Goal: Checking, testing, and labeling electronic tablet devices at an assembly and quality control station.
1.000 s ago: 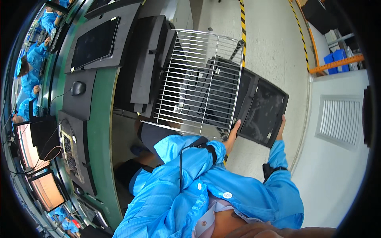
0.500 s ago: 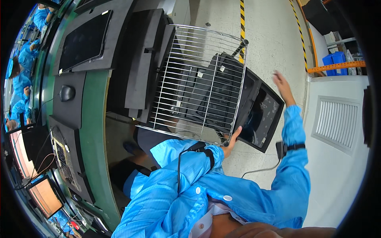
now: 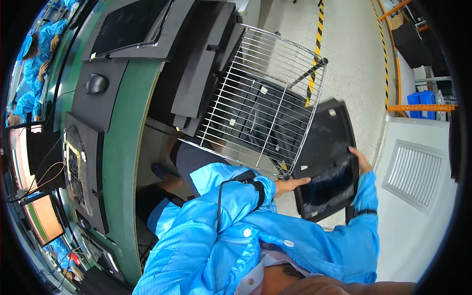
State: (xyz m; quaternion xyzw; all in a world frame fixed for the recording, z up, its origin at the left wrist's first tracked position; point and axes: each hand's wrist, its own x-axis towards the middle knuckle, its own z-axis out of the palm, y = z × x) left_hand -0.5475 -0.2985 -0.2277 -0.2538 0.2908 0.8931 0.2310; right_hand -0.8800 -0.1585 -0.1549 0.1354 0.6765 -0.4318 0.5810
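I have a flat black panel (image 3: 322, 160) between my hands, just right of the wire rack (image 3: 322, 62), close to its corner. My left hand (image 3: 290, 186) grasps the panel's left edge, one digit lying straight over the face; whatever the other fingers do underneath is hidden. My right hand (image 3: 363, 161) clasps the opposite edge a little higher up, a fingertip hooked over the rim. The panel tilts, its far end leaning away from me, and I cannot tell whether that end rests on anything. The half nearest me is glossy and reflects light; the far half is matte, with a white label (image 3: 332, 112) near its top.

Through the wires of the rack I see more black trays (image 3: 275, 110) on a lower level, a few marked with small white labels. Left of the rack stand dark foam blocks (image 3: 199, 88), next to the green table (image 3: 129, 110). On that table there is a dark screen (image 3: 135, 24) lying on foam, then a black mouse (image 3: 97, 83) and a circuit board (image 3: 78, 184) on a foam pad. A lit monitor (image 3: 45, 219) stands beyond, and co-workers in blue (image 3: 34, 93) sit along the far side. Black-and-yellow tape (image 3: 319, 32) crosses the pale floor (image 3: 344, 59); a louvred vent (image 3: 415, 167) is at my right.
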